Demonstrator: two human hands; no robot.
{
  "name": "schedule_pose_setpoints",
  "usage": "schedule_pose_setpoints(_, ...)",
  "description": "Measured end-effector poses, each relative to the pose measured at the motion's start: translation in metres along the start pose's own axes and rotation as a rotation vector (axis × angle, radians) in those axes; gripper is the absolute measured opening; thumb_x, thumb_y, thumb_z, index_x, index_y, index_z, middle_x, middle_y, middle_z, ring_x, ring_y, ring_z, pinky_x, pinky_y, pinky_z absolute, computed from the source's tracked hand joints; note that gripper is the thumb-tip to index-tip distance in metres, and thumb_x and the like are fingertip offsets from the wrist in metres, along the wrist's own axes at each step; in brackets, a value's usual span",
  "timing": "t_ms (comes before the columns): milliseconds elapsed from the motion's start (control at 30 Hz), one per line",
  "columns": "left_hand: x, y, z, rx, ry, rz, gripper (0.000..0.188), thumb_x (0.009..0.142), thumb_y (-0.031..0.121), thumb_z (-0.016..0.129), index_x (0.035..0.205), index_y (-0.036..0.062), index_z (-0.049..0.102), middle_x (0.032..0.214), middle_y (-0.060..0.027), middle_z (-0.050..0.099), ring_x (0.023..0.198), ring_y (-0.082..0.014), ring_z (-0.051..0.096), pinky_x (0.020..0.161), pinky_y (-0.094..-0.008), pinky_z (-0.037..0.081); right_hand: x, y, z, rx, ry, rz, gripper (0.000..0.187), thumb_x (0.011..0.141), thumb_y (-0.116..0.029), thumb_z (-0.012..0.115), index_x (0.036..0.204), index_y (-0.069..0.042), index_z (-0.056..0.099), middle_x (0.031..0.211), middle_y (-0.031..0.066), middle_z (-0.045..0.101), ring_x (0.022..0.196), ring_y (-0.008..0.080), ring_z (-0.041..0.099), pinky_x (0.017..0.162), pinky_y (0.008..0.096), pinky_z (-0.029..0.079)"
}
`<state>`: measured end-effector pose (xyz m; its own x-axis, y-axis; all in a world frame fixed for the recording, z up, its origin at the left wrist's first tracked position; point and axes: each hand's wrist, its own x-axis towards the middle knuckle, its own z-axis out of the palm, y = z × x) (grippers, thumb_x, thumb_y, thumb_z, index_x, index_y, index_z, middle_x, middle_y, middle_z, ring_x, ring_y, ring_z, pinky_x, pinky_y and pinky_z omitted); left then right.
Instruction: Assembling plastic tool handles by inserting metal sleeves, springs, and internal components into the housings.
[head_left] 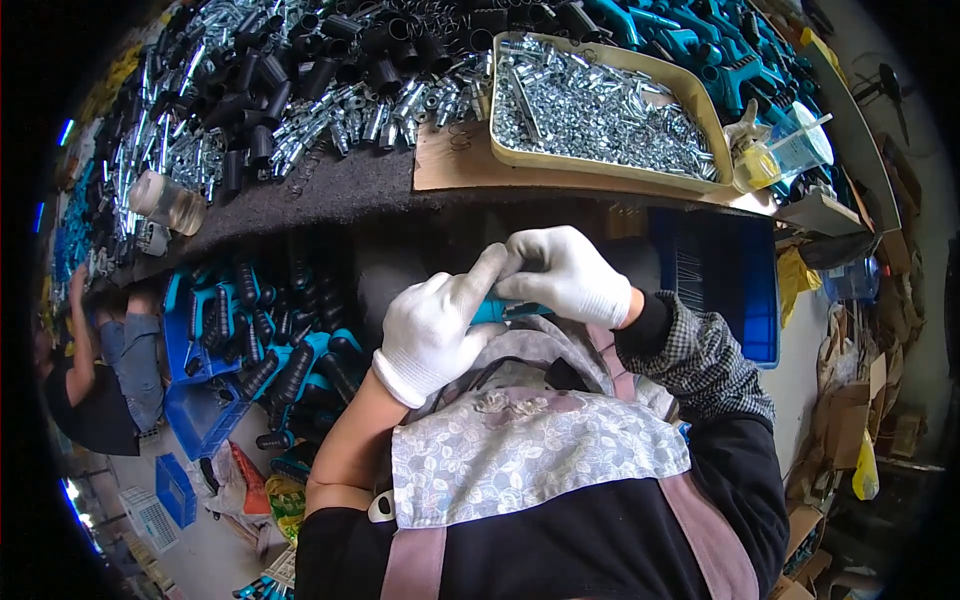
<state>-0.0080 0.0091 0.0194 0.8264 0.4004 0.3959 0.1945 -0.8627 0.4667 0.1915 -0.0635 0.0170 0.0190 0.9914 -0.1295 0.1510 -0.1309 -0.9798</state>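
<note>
In front of my lap, my left hand (pixel 430 325), in a white glove, is closed around a teal plastic part (pixel 490 311). Most of that part is hidden behind the gloves, so its full shape does not show. My right hand (pixel 574 276), also gloved in white, is curled over the part's far side. Its thumb and fingers pinch together against the left fingertips, and whatever lies between them is too small or covered to make out. Both hands are below the near edge of the workbench, above a grey floral apron (pixel 540 460).
A cream tray (pixel 610 168) of small metal pieces stands on the bench, beside heaps of metal shafts, black sleeves (pixel 270 75) and teal housings (pixel 725 60). A jar (pixel 165 203) lies left, a cup (pixel 800 140) right. Blue bins (pixel 765 300) flank my lap. Another person (pixel 95 400) works at left.
</note>
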Motion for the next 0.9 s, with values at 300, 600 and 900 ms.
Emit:
schedule_pose_setpoints(300,-0.003,-0.006,0.005,0.011,0.021,0.019,0.085,0.064,0.018,0.083,0.142,0.0084,0.051,0.078,-0.0078,0.063,0.071,-0.0264,0.063,0.064,-0.0382,0.052,-0.027,0.011,0.008,-0.393,0.109,-0.454,0.032,0.078,-0.008,0.077,0.108,-0.004,0.067,0.102,0.0149,0.066,0.093,0.0342,0.067,0.081,0.0381,0.054)
schedule_pose_setpoints(600,-0.010,-0.005,0.014,-0.229,-0.120,-0.245,0.071,0.071,0.017,0.082,0.135,0.0054,0.054,0.097,-0.0158,0.069,0.089,-0.0344,0.069,0.075,-0.0405,0.056,-0.025,0.007,0.004,-0.784,0.015,-0.378,0.038,0.068,-0.011,0.081,0.102,-0.007,0.064,0.096,0.0124,0.066,0.091,0.0336,0.066,0.079,0.0399,0.053)
schedule_pose_setpoints(900,-0.006,-0.010,0.012,-0.355,0.008,-0.198,0.044,0.072,0.005,0.077,0.114,0.0058,0.064,0.105,-0.0154,0.066,0.095,-0.0367,0.067,0.081,-0.0396,0.054,0.059,-0.021,-0.110,-1.174,0.529,-0.274,0.016,0.084,-0.020,0.068,0.093,-0.006,0.072,0.088,0.0178,0.069,0.084,0.0374,0.067,0.075,0.0441,0.053)
